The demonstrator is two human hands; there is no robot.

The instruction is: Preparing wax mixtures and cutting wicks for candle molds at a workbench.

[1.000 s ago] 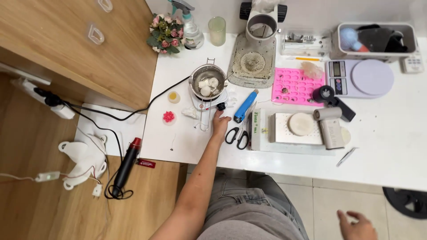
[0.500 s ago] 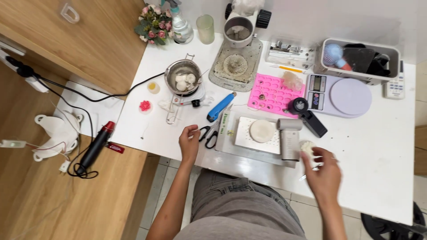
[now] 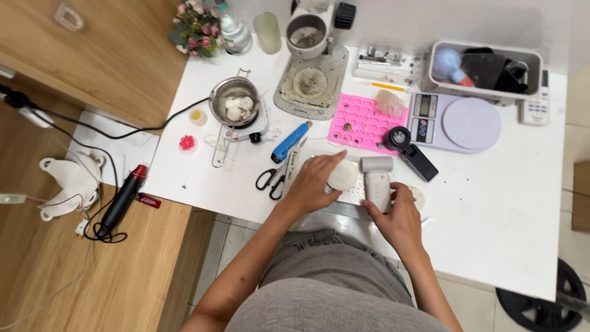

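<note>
White table (image 3: 491, 233) fills most of the head view, wooden surface (image 3: 92, 55) to its left. On the table's far edge a grey bin (image 3: 534, 74) holds dark items and a small blue fan; a microscope-like stand (image 3: 313, 67) with a dusty base sits left of it. A round-plate digital scale (image 3: 458, 123) lies near the bin, with a pink silicone mould (image 3: 362, 120) just left of the scale. A small metal pot (image 3: 233, 109) with white lumps sits on a mini hot plate, its black cord running off left. On the wooden floor side lies a black-and-red heat gun (image 3: 120, 200). The left hand (image 3: 316, 181) rests on a white round disc (image 3: 342, 175), fingers curled over its left side, loosely closed on it; the disc sits on a white perforated tray (image 3: 356, 193) at the table's near edge. The right hand (image 3: 399, 215) touches the lower end of a grey handheld device (image 3: 376, 181) lying just right of the disc; fingers bent around it, but cannot tell whether it is a firm grasp. Black scissors (image 3: 270, 179) and a blue-handled tool (image 3: 289, 142) lie just left of the left hand. A black loupe-like tool (image 3: 409, 152) lies near the scale. A tiny red flower piece (image 3: 187, 142) sits left of the pot.
</note>
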